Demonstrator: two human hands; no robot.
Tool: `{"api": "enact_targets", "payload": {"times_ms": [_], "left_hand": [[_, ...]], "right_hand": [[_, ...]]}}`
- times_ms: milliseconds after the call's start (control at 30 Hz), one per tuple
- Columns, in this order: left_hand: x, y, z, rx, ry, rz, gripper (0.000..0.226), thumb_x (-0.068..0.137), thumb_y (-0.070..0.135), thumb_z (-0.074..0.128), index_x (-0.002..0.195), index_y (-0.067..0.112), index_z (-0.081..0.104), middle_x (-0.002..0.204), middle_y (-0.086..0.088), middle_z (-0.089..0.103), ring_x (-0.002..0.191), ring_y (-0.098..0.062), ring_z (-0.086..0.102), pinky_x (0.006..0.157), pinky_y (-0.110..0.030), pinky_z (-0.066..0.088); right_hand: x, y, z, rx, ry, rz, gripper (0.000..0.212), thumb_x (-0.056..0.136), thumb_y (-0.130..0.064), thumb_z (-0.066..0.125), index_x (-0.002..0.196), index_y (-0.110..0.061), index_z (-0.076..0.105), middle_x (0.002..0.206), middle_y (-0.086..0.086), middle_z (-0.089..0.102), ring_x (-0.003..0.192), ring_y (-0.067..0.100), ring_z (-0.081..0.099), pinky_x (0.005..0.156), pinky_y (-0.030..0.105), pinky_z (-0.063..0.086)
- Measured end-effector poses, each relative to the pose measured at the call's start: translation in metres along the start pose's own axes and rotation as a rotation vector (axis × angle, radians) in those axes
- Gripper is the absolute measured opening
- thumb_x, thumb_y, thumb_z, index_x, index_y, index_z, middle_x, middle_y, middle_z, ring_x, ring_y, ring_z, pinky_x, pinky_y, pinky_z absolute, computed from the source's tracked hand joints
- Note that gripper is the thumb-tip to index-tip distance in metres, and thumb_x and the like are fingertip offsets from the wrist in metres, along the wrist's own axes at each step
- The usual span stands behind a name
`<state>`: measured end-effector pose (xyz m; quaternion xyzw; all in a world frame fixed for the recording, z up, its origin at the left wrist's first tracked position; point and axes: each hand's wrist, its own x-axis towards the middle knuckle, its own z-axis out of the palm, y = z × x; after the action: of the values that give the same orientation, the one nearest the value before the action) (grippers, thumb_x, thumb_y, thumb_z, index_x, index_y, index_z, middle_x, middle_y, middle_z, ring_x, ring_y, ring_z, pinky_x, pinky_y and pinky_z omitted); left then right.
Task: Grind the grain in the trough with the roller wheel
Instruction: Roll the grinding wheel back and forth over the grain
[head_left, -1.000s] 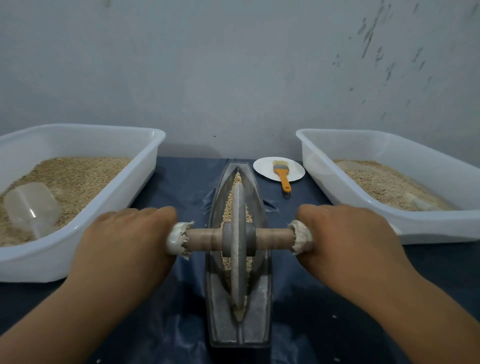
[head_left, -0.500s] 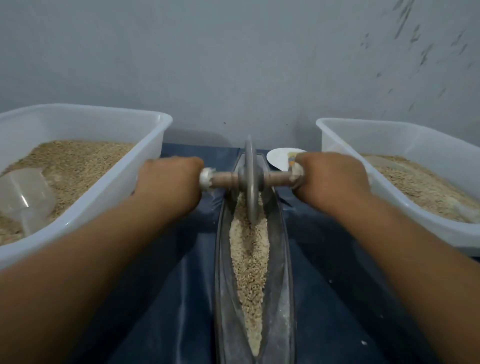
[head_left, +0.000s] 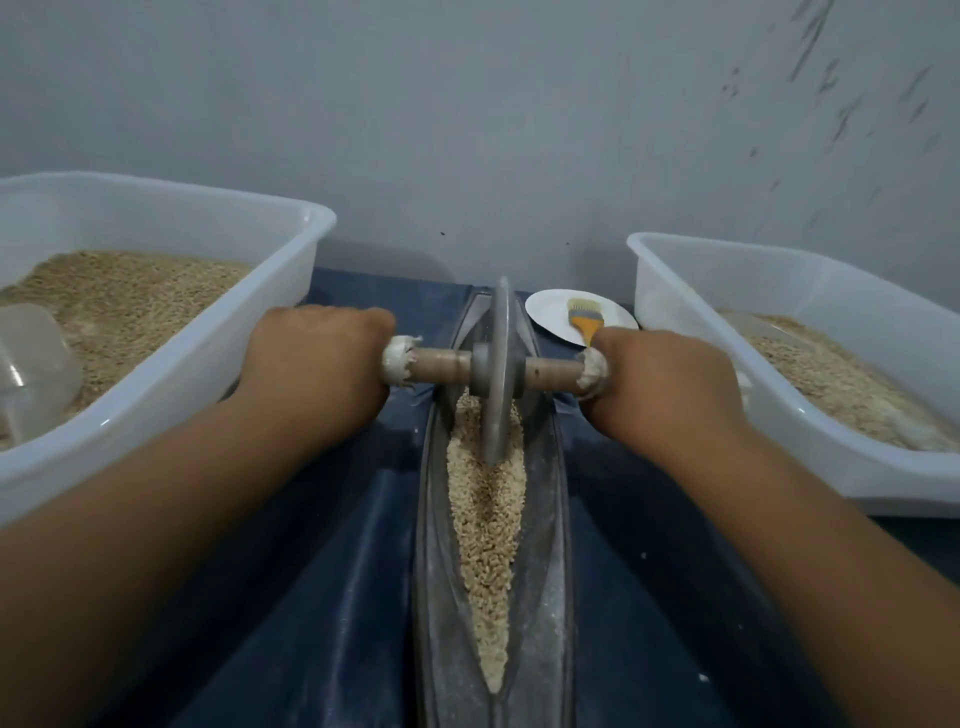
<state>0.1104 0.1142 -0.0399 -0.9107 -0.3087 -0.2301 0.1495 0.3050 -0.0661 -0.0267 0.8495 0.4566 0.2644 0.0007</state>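
The wheel is stood upright in the far part of the trough, its lower edge sunk in the grain. Its wooden axle is gripped at both ends: the left hand is curled round the left end, the right hand round the right end. The fingers are hidden under the hands, and the axle tips are covered by the fists.

The trough's near end is cut off by the frame's lower edge. The left tub of grain is cut off at the left; a clear scoop is half seen in it. The right tub is cut off at the right. A brush is laid on a plate; its handle is partly hidden by the right hand. The tabletop is covered in dark blue. No writing can be read.
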Motion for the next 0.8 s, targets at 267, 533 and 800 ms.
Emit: {"api": "enact_targets", "payload": {"times_ms": [267,533,800], "left_hand": [[-0.04,0.0,-0.012,-0.067,0.045,0.012,0.027,0.066,0.021,0.069,0.063,0.026,0.042,0.052,0.007,0.044,0.05,-0.024,0.05,0.049,-0.027,0.035],[-0.057,0.006,-0.035,-0.022,0.058,0.04,0.036,0.065,0.021,0.07,0.062,0.029,0.035,0.052,0.009,0.041,0.048,-0.018,0.042,0.05,-0.027,0.032],[-0.075,0.005,-0.055,-0.015,0.002,0.044,0.03,0.063,0.025,0.072,0.062,0.028,0.042,0.049,0.01,0.039,0.044,-0.014,0.038,0.046,-0.026,0.026]], "right_hand": [[-0.035,-0.01,-0.029,-0.025,-0.018,-0.024,0.031,0.075,-0.039,0.061,0.069,-0.028,0.032,0.056,-0.008,0.035,0.052,0.018,0.035,0.047,0.029,0.016],[-0.059,-0.014,-0.044,0.023,-0.057,0.012,0.032,0.077,-0.04,0.061,0.07,-0.031,0.03,0.059,-0.009,0.036,0.056,0.016,0.039,0.053,0.03,0.027],[-0.08,-0.014,-0.063,0.014,0.013,-0.038,0.036,0.063,-0.038,0.074,0.063,-0.031,0.039,0.049,-0.012,0.029,0.045,0.013,0.038,0.045,0.024,0.016]]}}
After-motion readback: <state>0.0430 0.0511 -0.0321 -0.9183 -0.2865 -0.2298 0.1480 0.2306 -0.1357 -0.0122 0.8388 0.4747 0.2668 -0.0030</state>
